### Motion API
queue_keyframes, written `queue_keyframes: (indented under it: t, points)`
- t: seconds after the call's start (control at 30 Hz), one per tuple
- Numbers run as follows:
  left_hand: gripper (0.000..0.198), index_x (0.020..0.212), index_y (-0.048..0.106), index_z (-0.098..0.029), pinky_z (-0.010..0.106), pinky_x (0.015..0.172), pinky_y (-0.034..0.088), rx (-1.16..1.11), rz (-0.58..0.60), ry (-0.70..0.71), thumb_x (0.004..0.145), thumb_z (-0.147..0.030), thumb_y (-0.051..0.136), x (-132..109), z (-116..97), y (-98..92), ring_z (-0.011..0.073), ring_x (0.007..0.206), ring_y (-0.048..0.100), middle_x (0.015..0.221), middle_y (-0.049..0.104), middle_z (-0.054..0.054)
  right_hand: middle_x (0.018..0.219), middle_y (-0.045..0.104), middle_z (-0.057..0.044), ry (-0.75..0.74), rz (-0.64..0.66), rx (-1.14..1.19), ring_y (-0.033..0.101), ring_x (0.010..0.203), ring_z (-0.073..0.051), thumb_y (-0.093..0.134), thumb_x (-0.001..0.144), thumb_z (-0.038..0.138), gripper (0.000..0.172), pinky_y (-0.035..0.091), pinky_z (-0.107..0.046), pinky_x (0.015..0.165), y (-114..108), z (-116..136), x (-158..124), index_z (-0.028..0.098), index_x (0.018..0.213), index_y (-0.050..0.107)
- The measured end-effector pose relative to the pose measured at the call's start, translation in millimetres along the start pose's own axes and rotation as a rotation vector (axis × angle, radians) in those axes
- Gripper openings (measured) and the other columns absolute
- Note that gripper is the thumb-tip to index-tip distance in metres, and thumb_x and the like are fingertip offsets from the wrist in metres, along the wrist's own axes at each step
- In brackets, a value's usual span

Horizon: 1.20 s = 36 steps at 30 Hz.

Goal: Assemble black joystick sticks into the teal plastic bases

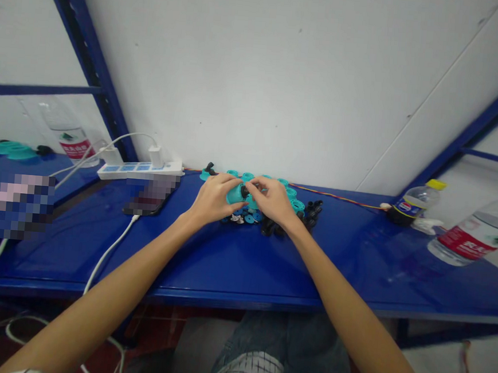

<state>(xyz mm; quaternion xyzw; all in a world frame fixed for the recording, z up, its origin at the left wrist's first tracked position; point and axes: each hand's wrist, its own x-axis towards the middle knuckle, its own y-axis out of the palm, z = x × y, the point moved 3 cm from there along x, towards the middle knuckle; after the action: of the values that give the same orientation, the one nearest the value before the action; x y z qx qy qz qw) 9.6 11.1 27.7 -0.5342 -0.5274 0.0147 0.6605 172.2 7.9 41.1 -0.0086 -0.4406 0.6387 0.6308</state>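
In the head view, the left hand (pixel 215 197) was clamped around a teal part (pixel 233 195), holding it over the blue table (pixel 234 266) near the wall, while the right hand (pixel 274 199) pinched a black piece (pixel 244 192) at its end. The hands were close together. Teal rings (pixel 298 205) lay behind them, small blue discs (pixel 250 217) just in front, and black fittings (pixel 313 214) beside the right hand.

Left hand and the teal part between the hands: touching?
Touching. The head view shows the left hand wrapped partly around the teal part, with no gap between them.
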Motion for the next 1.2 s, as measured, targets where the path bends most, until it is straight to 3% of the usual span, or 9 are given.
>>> queue_keyframes:
  t: [0.13, 0.33, 0.47, 0.7, 0.87, 1.0, 1.2]
  points:
    - [0.045, 0.113, 0.068, -0.017, 0.040, 0.092, 0.048, 0.019, 0.044, 0.004, 0.077, -0.043, 0.072, 0, -3, 0.6, 0.0279, 0.106, 0.064, 0.109, 0.070, 0.011, 0.073, 0.065, 0.000, -0.066, -0.031, -0.087, 0.054, 0.060, -0.012, 0.057, 0.084, 0.026, 0.013, 0.040, -0.024, 0.061, -2, 5, -2, 0.018, 0.089, 0.066]
    - [0.030, 0.100, 0.071, -0.016, 0.032, 0.079, 0.048, -0.020, 0.068, -0.036, 0.078, -0.035, 0.066, 2, -4, -1.1, 0.0240, 0.089, 0.067, 0.093, 0.073, 0.009, 0.085, 0.066, -0.006, -0.325, -0.054, -0.265, 0.058, 0.071, -0.017, 0.050, 0.082, 0.014, 0.016, 0.044, -0.029, 0.075, 0, 17, -9, 0.018, 0.090, 0.064]
    - [0.024, 0.089, 0.072, -0.016, 0.030, 0.070, 0.047, -0.073, 0.080, -0.090, 0.079, -0.036, 0.062, 3, -3, -2.6, 0.0219, 0.078, 0.067, 0.081, 0.072, 0.006, 0.084, 0.065, -0.005, -0.372, -0.028, -0.223, 0.059, 0.075, -0.017, 0.048, 0.080, 0.010, 0.019, 0.046, -0.028, 0.072, 1, 18, -9, 0.020, 0.088, 0.062]
    - [0.030, 0.096, 0.072, -0.016, 0.031, 0.072, 0.049, -0.179, 0.072, -0.134, 0.080, -0.040, 0.063, 3, -1, -4.2, 0.0216, 0.080, 0.067, 0.087, 0.074, 0.006, 0.087, 0.066, -0.005, -0.323, -0.067, -0.152, 0.060, 0.080, -0.018, 0.051, 0.076, 0.010, 0.015, 0.047, -0.028, 0.072, -3, 18, -10, 0.020, 0.083, 0.060]
    - [0.040, 0.108, 0.069, -0.014, 0.038, 0.090, 0.048, -0.137, -0.016, -0.097, 0.078, -0.042, 0.066, 2, 0, -2.4, 0.0269, 0.102, 0.066, 0.106, 0.073, 0.012, 0.089, 0.069, -0.005, -0.204, -0.166, -0.134, 0.061, 0.069, -0.015, 0.062, 0.083, 0.033, 0.022, 0.046, -0.028, 0.069, -7, 20, -10, 0.018, 0.099, 0.062]
    - [0.042, 0.108, 0.068, -0.016, 0.040, 0.093, 0.047, -0.103, -0.028, -0.072, 0.078, -0.044, 0.069, 2, -1, -1.7, 0.0264, 0.104, 0.065, 0.110, 0.071, 0.012, 0.066, 0.063, -0.001, -0.090, -0.089, -0.098, 0.056, 0.057, -0.013, 0.058, 0.088, 0.041, 0.024, 0.043, -0.026, 0.060, -4, 12, -6, 0.019, 0.084, 0.065]
    - [0.044, 0.107, 0.068, -0.016, 0.036, 0.089, 0.049, -0.141, -0.036, -0.085, 0.078, -0.049, 0.069, 3, 0, -2.2, 0.0248, 0.098, 0.067, 0.105, 0.073, 0.011, 0.079, 0.064, -0.001, -0.066, -0.064, 0.148, 0.059, 0.066, -0.013, 0.064, 0.082, 0.033, 0.021, 0.047, -0.025, 0.063, -4, 4, -3, 0.019, 0.098, 0.062]
